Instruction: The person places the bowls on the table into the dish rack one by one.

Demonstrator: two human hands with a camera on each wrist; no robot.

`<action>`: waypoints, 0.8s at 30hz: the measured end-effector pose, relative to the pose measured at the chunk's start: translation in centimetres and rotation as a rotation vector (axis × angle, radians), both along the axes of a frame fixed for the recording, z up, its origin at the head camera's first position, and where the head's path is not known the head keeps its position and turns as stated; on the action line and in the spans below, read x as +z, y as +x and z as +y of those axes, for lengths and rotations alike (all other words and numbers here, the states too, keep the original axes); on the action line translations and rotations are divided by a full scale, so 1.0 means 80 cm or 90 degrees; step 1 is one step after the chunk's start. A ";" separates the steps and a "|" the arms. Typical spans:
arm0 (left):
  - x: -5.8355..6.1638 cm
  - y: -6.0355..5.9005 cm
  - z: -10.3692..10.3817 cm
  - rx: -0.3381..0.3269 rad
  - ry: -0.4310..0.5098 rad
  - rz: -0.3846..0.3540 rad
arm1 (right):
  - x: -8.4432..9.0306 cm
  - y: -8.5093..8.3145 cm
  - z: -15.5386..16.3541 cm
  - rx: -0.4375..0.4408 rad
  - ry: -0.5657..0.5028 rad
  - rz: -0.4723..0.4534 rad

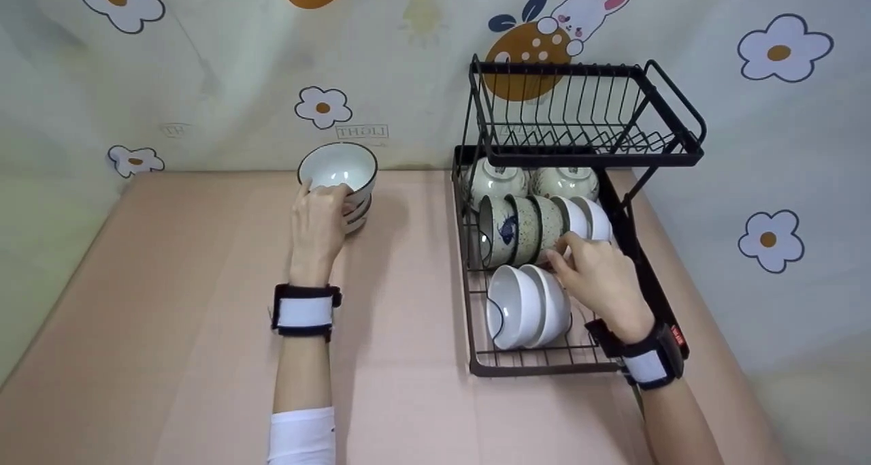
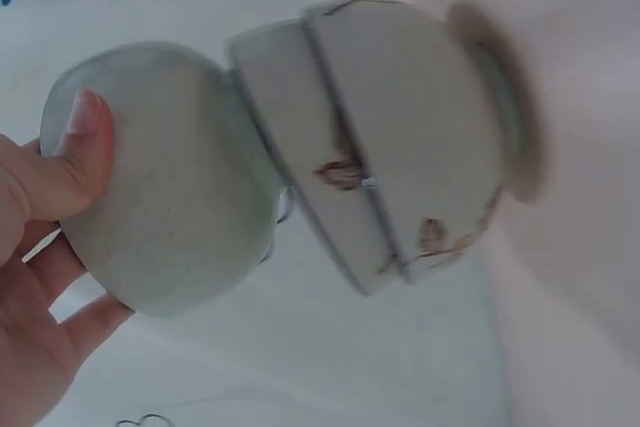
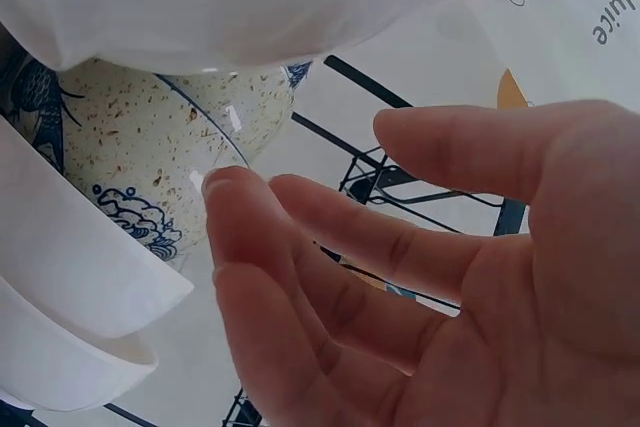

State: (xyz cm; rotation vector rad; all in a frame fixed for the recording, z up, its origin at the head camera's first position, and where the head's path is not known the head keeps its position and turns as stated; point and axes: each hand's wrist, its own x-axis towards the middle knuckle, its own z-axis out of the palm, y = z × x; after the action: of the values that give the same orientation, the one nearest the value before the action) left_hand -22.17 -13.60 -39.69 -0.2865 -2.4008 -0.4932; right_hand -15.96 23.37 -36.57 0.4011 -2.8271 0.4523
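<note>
- The left hand (image 1: 318, 225) held the top bowl (image 1: 338, 167) of a small stack of bowls (image 1: 355, 213) on the pink desk (image 1: 204, 315), with its fingers (image 2: 85, 142) curled round the bowl's side.
- The right hand (image 1: 599, 278) was in the lower part of the black rack (image 1: 476, 356), its fingers loose and open, gripping nothing.
- Its fingertips (image 3: 225, 192) were just beside a speckled bowl (image 3: 140, 137) standing on its edge.
- Two white bowls (image 1: 527, 306) sat near that hand.

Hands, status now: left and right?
Left hand: grips the top bowl of the stack on the table.
Right hand: open, fingers at the bowls in the rack, gripping nothing.
</note>
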 end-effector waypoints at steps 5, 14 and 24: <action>0.026 0.019 0.016 -0.039 -0.004 0.018 | 0.002 0.000 0.001 -0.007 -0.042 0.022; 0.057 0.046 0.044 -0.183 0.009 0.060 | 0.005 -0.003 -0.001 -0.027 -0.180 0.110; 0.064 0.063 0.089 -0.326 -0.035 0.106 | 0.011 -0.003 -0.001 -0.037 -0.253 0.083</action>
State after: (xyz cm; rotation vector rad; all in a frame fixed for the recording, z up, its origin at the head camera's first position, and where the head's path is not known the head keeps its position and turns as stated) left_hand -17.11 -6.51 -34.57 -0.9412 -2.1698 -0.6003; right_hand -16.17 23.26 -35.71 0.2558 -2.5323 0.9159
